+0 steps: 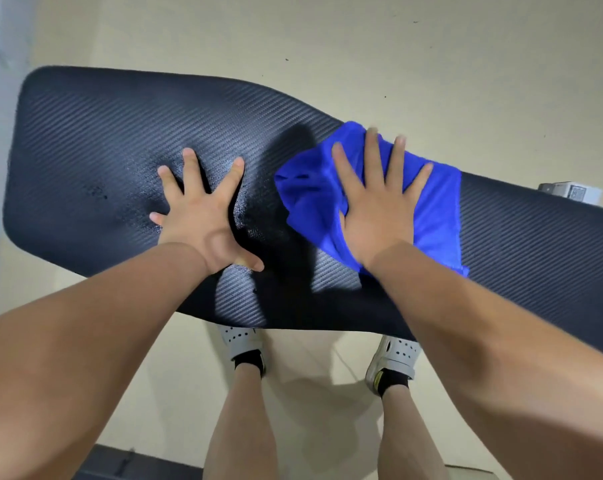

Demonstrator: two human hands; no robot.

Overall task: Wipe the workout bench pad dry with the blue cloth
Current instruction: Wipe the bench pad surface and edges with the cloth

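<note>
Looking straight down at the workout bench pad (85, 150), a long black textured counter that runs from the upper left of the frame to the right edge, over a pale floor (431, 57). My left hand (206, 216) sits flat on the bare pad near the middle of the frame, palm down, grip spread wide with all 5 fingers fanned out, holding nothing. Around and just left of it the pad surface looks patchy and speckled, like damp spots, though I can't say for sure that's water.

My right hand (379, 206) is flat on top of the blue cloth (438, 209), right of center. Grip is spread here too, fingers splayed and pressing the cloth down onto the pad rather than pinching it. The fingertips look a bit blurred. The cloth is crumpled, bunched up on its left side, and its upper corner reaches the pad's far edge while its lower corner lies near the close edge.

Both hands are well apart, with a dark shadow on the pad between them. Below the pad's near edge I can see 2 white shoes (395, 358) with black socks on the floor. A small whitish box-like thing (570, 192) pokes out past the pad at the right edge, too small to make out.
</note>
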